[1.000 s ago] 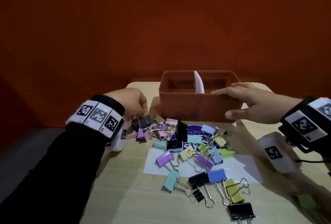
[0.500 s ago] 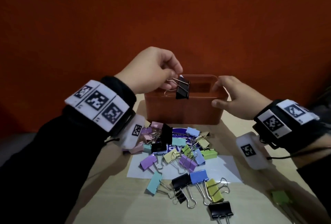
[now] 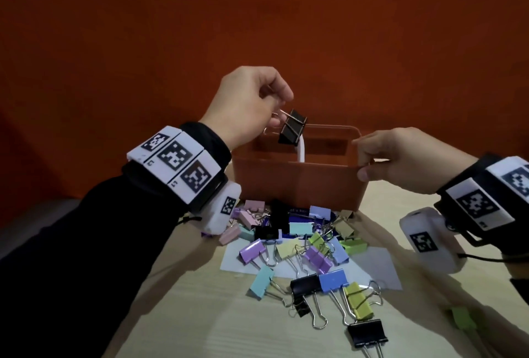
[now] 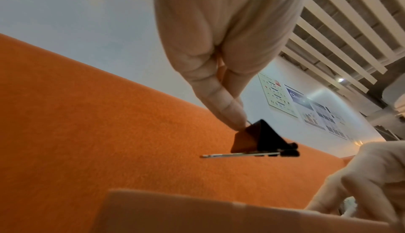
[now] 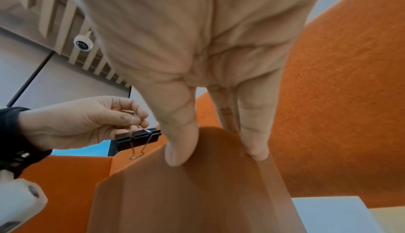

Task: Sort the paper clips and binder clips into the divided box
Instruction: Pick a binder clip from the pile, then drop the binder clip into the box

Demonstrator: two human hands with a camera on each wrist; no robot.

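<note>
The left hand [image 3: 252, 105] pinches the wire handle of a black metal binder clip [image 3: 292, 131], which hangs tilted above the brown plastic divided box [image 3: 297, 186], near its white divider [image 3: 300, 154]. The box lies at 6 o'clock under the clip. The right hand [image 3: 400, 157] grips the box rim at 3 o'clock.

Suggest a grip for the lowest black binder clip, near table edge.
Judging by its pose, pinch the black binder clip across its folded body, from above. It lies flat and apart from the pile, with its wire handles pointing toward the person. The handles look thin and could swing.

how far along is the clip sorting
Barely begun. In hand: the left hand pinches a black binder clip over the divided box, which the right hand grips by its rim. Left: the pile of clips on the table. The box's contents are hidden.
</note>
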